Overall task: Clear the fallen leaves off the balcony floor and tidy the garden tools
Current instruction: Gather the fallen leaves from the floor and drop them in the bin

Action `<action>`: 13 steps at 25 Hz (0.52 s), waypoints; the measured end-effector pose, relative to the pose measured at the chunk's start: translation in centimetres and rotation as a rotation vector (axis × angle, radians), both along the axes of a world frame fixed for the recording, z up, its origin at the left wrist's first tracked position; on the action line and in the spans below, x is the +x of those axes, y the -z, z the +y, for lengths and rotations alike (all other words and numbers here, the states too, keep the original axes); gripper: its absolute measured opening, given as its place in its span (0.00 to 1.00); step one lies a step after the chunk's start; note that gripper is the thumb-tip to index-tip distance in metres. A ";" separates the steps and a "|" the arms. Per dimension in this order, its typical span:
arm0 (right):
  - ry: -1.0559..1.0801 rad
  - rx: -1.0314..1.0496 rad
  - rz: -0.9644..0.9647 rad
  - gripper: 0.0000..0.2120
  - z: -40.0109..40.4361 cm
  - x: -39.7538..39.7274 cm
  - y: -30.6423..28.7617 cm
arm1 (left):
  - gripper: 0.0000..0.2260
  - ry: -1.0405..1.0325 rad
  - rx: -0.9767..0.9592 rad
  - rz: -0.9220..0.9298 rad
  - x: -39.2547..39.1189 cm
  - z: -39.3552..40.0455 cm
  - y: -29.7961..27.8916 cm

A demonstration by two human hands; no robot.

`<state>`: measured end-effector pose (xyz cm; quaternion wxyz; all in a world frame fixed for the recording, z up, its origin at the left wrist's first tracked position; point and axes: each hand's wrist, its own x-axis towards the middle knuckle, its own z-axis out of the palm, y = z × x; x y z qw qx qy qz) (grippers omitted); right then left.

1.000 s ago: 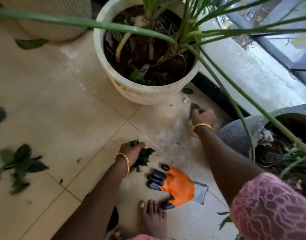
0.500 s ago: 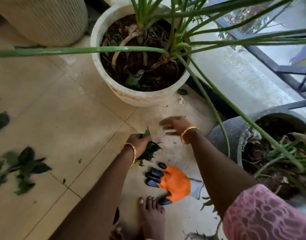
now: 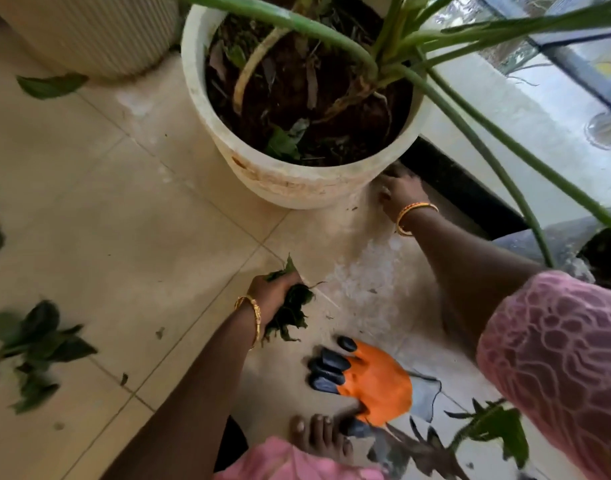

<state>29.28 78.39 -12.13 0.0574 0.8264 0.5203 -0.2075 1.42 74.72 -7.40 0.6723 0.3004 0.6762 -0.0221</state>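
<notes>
Over on the far left, a scatter of loose leaves [image 3: 33, 344] lies on the balcony floor [image 3: 99, 209], uncollected, and one more leaf [image 3: 51, 85] sits up by the ribbed planter [image 3: 99, 32]. Moving in, the left hand [image 3: 274, 294] has its grip wrapped tight round a bunch of gathered leaves [image 3: 292, 315], held low over the tiles. Just beside it, nearer the bare foot [image 3: 319, 436], lies the orange clawed garden glove [image 3: 366, 377], flat on the floor and untouched. Up top stands the big white pot [image 3: 297, 183], and to its right the right hand [image 3: 399, 194] reaches down to the floor at the pot's base, close by the dark ledge [image 3: 459, 188]; it is blurred, so I cannot tell whether its grip has anything or how far open it is. By the look of it, this is leaf-gathering, midway, with the tools not yet tidied. Next move, I'd say: work the fingers into that tight corner between pot and ledge without bumping the long green stalks [image 3: 477, 140], then bring any find into the left-hand bunch. More leaves [image 3: 494, 433] wait at the lower right.
</notes>
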 end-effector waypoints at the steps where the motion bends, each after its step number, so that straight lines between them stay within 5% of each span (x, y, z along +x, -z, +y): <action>1: 0.024 0.060 -0.012 0.18 0.2 -0.2 -0.2 | 0.17 -0.006 0.005 0.000 -0.1 0.2 0.1; 6: 0.269 0.170 0.012 0.13 -1.6 -3.0 -1.7 | 0.16 -0.032 0.007 0.007 -0.7 0.0 -1.5; 10: 0.785 0.326 0.564 0.13 -5.3 -8.8 -4.9 | 0.09 -0.100 -0.024 0.002 -2.4 -2.4 -6.0; 13: 1.045 0.084 1.085 0.11 -9.2 -15.1 -9.7 | 0.11 -0.195 -0.124 -0.054 -4.4 -5.1 -9.5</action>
